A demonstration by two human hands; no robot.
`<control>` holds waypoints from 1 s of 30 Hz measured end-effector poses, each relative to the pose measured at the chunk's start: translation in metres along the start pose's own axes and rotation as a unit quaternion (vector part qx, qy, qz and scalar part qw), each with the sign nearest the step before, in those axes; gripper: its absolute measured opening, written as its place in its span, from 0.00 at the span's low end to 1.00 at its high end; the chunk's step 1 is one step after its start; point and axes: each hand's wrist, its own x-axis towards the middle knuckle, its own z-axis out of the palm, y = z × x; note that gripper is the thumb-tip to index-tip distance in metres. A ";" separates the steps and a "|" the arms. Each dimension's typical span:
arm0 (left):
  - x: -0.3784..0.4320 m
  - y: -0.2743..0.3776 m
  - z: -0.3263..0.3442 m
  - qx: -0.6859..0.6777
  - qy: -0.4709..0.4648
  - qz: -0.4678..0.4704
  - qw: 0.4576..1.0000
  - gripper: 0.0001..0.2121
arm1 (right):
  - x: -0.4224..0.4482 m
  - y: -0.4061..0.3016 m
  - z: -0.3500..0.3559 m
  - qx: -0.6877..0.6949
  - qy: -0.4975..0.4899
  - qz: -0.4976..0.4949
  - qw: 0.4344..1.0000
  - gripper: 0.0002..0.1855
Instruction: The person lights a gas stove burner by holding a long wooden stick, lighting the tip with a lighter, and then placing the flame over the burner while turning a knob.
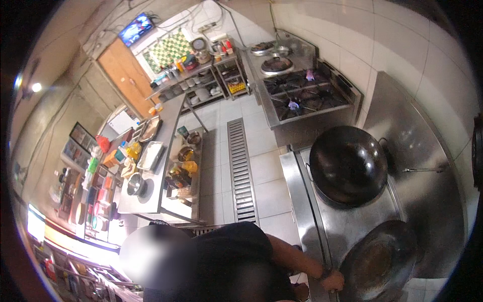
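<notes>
Neither of my hands is in view. Before me, a person in a dark shirt (234,260) stands at the bottom of the picture. That co-worker's hand (332,281) is at the near rim of a tilted, worn wok (377,260); whether it grips the wok or the counter edge, I cannot tell. Farther along the steel wok range (328,226) sits a large black wok (349,166) with loop handles. Beyond it, a gas stove (307,94) has two burners alight with bluish flames.
A floor drain grate (241,170) runs between the range and a steel worktable (151,200). On that table are a metal bowl (136,185), a tray of white contents (151,155) and several containers. Shelves with dishes stand at the back by a wooden door (122,77).
</notes>
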 end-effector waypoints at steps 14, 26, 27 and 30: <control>-0.186 0.088 -0.126 0.004 0.174 0.011 0.985 0.12 | -0.027 -0.090 -0.012 0.240 -0.350 0.016 0.905 0.11; -0.242 0.150 -0.151 0.066 0.414 -0.039 0.907 0.04 | -0.089 -0.123 0.061 0.259 -0.337 0.112 0.898 0.10; -0.244 0.150 -0.151 0.076 0.433 -0.046 0.897 0.03 | -0.096 -0.125 0.058 0.237 -0.318 0.117 0.911 0.10; -0.259 0.142 -0.166 0.101 0.510 -0.087 0.850 0.01 | -0.069 -0.088 0.036 0.053 -0.226 0.035 0.972 0.14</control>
